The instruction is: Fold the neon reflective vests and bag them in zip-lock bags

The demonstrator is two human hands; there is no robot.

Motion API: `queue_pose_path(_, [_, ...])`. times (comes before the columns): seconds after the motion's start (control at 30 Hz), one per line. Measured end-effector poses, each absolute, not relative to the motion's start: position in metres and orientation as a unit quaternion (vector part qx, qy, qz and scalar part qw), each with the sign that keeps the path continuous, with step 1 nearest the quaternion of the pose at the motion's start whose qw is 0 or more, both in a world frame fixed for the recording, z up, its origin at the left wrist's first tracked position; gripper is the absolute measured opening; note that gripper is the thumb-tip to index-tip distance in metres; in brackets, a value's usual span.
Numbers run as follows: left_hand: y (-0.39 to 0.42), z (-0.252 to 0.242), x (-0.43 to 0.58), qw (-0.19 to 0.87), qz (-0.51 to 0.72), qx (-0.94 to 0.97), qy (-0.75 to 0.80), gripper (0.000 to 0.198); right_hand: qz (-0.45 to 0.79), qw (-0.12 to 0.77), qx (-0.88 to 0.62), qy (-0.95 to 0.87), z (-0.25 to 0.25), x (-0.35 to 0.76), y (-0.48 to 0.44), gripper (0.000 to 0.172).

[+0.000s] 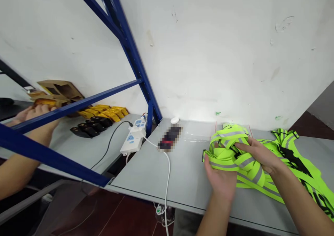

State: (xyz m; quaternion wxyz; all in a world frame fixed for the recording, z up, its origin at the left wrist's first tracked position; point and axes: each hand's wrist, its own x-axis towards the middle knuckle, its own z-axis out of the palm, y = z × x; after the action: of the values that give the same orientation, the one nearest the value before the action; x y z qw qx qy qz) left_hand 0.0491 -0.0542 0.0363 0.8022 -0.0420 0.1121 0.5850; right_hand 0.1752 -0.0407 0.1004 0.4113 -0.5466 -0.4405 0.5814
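Both hands hold a bunched neon yellow-green reflective strap harness (229,149) with grey stripes and black buckles, raised over the table. My left hand (221,180) cups it from below, palm up, with the thumb along its left side. From the right, my right hand (258,152) grips the folded straps, fingers on top. More reflective straps (302,159) with black clips lie spread on the table to the right, partly under my right forearm. Behind the bundle, clear plastic bags (199,131) with red edges lie flat against the wall side.
A pixelated dark object (171,138), a white round item (174,120) and a white cable (167,180) lie on the grey table (141,180). A power strip (134,135) sits by the blue metal frame (127,41). Beyond it, a co-worker's hands (39,114) work near yellow and black packets (91,126).
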Motion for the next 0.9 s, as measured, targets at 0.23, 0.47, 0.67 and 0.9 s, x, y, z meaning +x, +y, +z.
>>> queue_pose_path(0.23, [-0.026, 0.027, 0.025, 0.781, 0.600, -0.076, 0.159, 0.026, 0.578, 0.416, -0.551, -0.435, 0.071, 0.179, -0.063, 0.054])
queue_pose_path(0.47, [-0.039, 0.016, 0.022, 0.780, 0.598, 0.081, 0.166, 0.047, 0.589, 0.421, -0.520, -0.454, 0.066, 0.180, -0.075, 0.061])
queue_pose_path(0.67, [-0.039, 0.019, 0.007, 0.744, 0.624, 0.024, 0.237, 0.041, 0.582, 0.517, -0.517, -0.355, 0.054, 0.166, -0.078, 0.069])
queue_pose_path(0.9, [-0.057, 0.031, 0.013, 0.632, 0.694, -0.014, 0.345, 0.042, 0.503, 0.538, -0.549, -0.395, 0.037, 0.150, -0.073, 0.067])
